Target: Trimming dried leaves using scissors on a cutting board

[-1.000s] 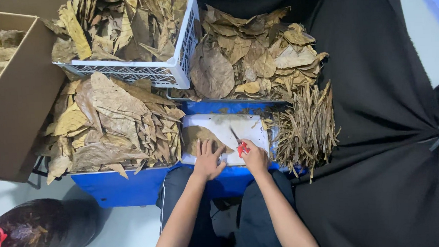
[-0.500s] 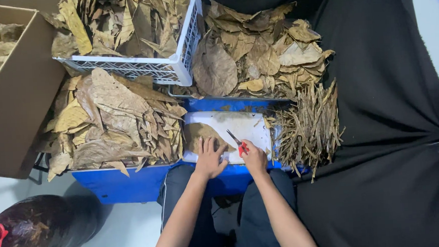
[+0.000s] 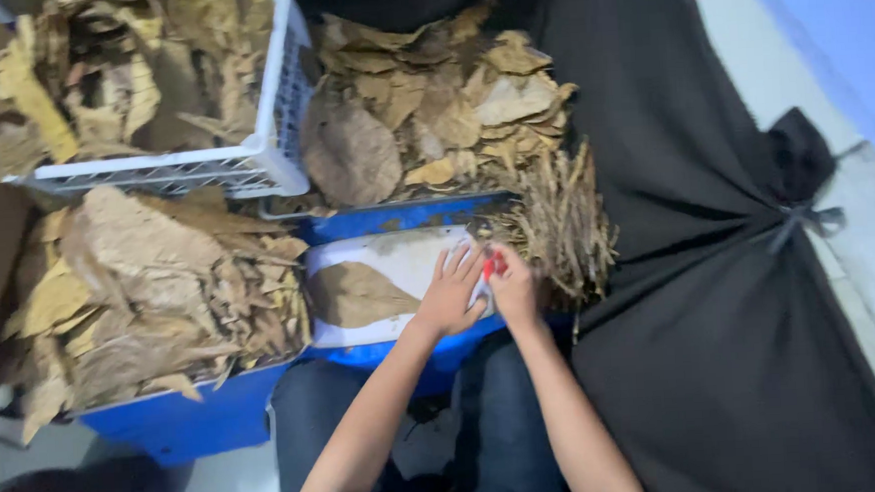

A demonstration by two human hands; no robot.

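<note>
Here, right hand [image 3: 516, 290] fingers grip red tool [image 3: 490, 266].

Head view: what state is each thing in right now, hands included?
Left hand: flat on the white board, fingers spread.
Right hand: closed around a small red tool.
Leaf on board: lying flat.
White basket: full of dry leaves.
Stem pile: heaped beside the board.
</note>
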